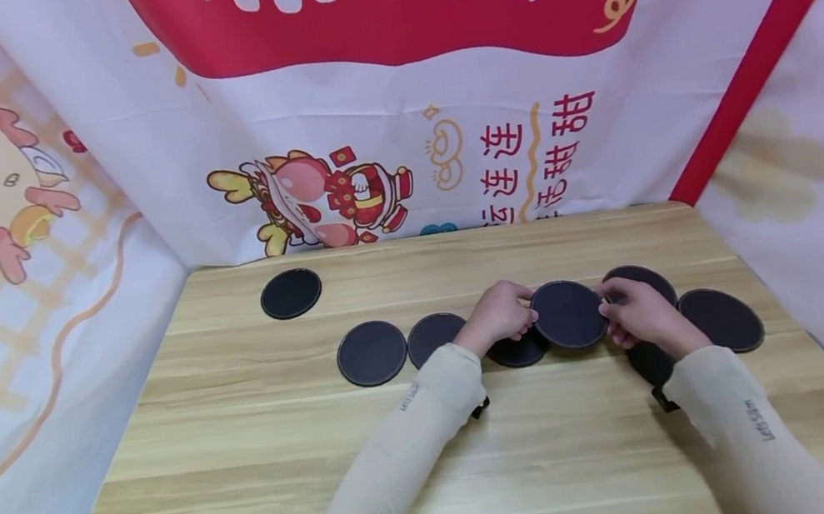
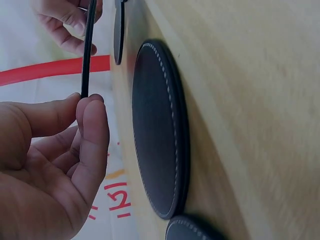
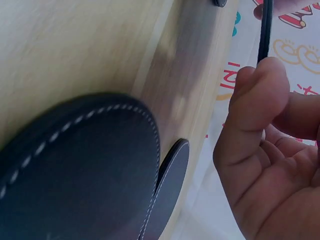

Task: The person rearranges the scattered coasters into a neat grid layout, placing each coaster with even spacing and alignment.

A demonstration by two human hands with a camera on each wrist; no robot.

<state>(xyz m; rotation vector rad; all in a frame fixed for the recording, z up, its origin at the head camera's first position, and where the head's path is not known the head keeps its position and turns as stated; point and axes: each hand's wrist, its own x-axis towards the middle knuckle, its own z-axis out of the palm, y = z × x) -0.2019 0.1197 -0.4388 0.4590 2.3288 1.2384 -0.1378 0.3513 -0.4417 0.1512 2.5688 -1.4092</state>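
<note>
A round black coaster [image 1: 569, 314] is held up off the table between both hands. My left hand [image 1: 501, 312] pinches its left edge between thumb and fingers, while my right hand [image 1: 640, 314] grips the opposite edge. Seen edge-on in the left wrist view, the held coaster [image 2: 87, 55] looks thin. Below the left hand lies a coaster [image 1: 518, 352], partly covered by the held one in the head view. White stitching runs round the rim of a coaster [image 3: 85, 170] near the right wrist. Beneath the right forearm, another coaster [image 1: 651, 364] is partly hidden.
Two coasters lie side by side, a left one [image 1: 372, 353] and one [image 1: 435, 334] partly behind the left arm. A lone coaster [image 1: 291, 293] sits at the back left. On the right are two more, a coaster [image 1: 644, 279] and its neighbour [image 1: 722, 321]. Printed cloth [image 1: 365, 94] hangs behind the wooden table [image 1: 254, 475].
</note>
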